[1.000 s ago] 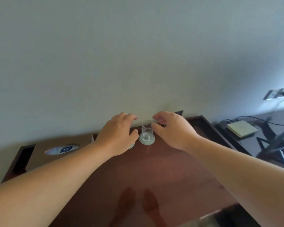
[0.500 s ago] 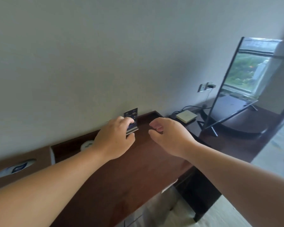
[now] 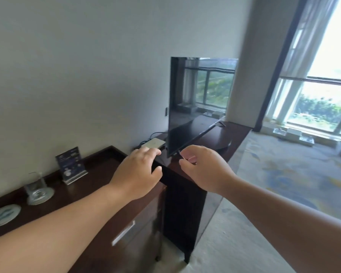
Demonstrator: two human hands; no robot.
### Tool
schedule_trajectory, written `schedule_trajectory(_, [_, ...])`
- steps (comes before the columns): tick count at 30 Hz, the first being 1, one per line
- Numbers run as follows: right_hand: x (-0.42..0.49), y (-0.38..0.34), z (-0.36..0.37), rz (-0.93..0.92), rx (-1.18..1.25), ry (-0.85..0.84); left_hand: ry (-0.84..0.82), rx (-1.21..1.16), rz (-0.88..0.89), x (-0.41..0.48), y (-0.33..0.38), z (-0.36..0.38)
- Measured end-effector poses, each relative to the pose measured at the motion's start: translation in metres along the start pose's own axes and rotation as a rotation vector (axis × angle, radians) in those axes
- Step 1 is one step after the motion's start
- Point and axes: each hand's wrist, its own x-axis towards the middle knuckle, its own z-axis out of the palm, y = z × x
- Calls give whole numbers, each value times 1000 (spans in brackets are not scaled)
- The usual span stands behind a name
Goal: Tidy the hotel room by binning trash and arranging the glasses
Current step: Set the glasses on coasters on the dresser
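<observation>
Left hand point(image 3: 138, 172) and right hand point(image 3: 203, 170) hover empty, fingers loosely curled, over the right end of the desk point(image 3: 91, 186); the upright glass point(image 3: 36, 184) stands on its coaster point(image 3: 41, 197) well to their left by the wall, nearer the left hand.

Both hands, left point(image 3: 135, 175) and right point(image 3: 205, 170), hover empty above the dark desk point(image 3: 91, 186); a glass point(image 3: 36, 187) stands near the wall.

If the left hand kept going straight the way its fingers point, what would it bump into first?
Most likely the flat white box lying beside the television: the left hand aims its fingers at it. Depth is hard to judge, so I cannot tell how near it is.
</observation>
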Motion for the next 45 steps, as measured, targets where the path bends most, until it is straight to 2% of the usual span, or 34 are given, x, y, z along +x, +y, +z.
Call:
schedule_trajectory(13, [-40,155,-81,278,22,160,-126,-116,225,75,145,103])
schedule_trajectory(28, [-78,236,-159,663,-172,394,-298,-362,649,174,278,185])
schedule_trajectory(35, [-129,278,-191,812,-208,441,-395,-430,811,174,366,223])
schedule_trajectory(45, [-250,363,-272,926,-214,582,-433,-476,1002,131,543,266])
